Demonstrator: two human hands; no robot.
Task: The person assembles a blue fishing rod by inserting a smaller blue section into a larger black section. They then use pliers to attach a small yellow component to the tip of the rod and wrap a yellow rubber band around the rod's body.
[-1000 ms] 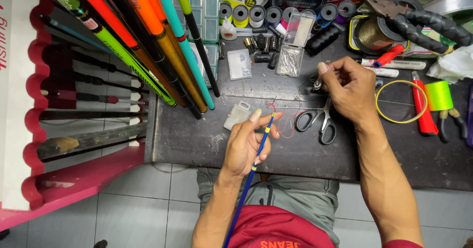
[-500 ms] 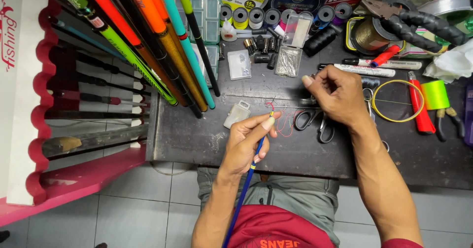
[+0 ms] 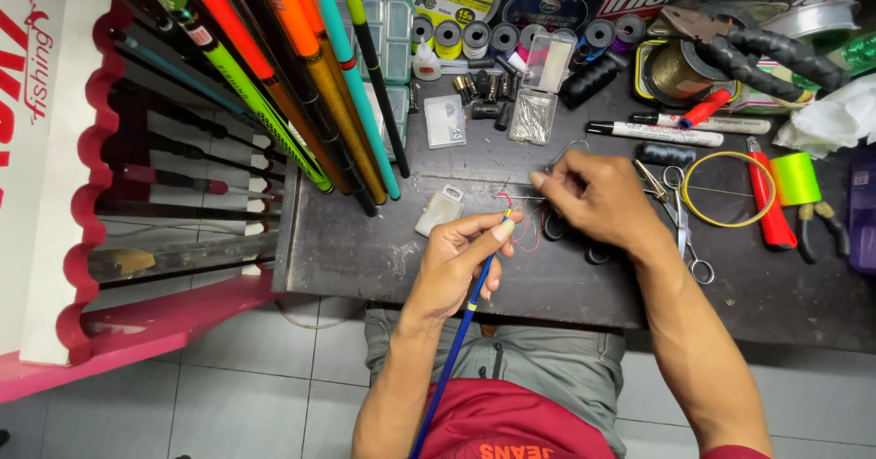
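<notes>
Surface: dark, scuffed worktable (image 3: 383,258) filling the centre and right of the frame, its near edge toward the bottom. Below it, pale grey floor tiles (image 3: 246,386).

Left hand (image 3: 461,263), centre of frame, closed in a grip on a thin blue rod (image 3: 456,345) with a yellow band; the rod runs from the lower centre up to the fingertips, tip near a loop of red thread (image 3: 522,231) lying on the table.

Right hand (image 3: 598,199), just right of centre, fingers pinched together on something fine; too thin to tell what.

Partly under the right hand: dark-handled scissors (image 3: 557,231). A second, silver pair (image 3: 680,213) lies just to the right.

Right of those: yellow ring (image 3: 730,190), red tool handle (image 3: 765,199), green spool (image 3: 796,178).

Upper centre: white marker pen (image 3: 652,133), row of small spools (image 3: 502,35), clear plastic bags (image 3: 534,117) of small parts.

Upper left: bundle of coloured rods (image 3: 301,76) leaning across a pink and white rack (image 3: 87,240) at the frame's left side.
</notes>
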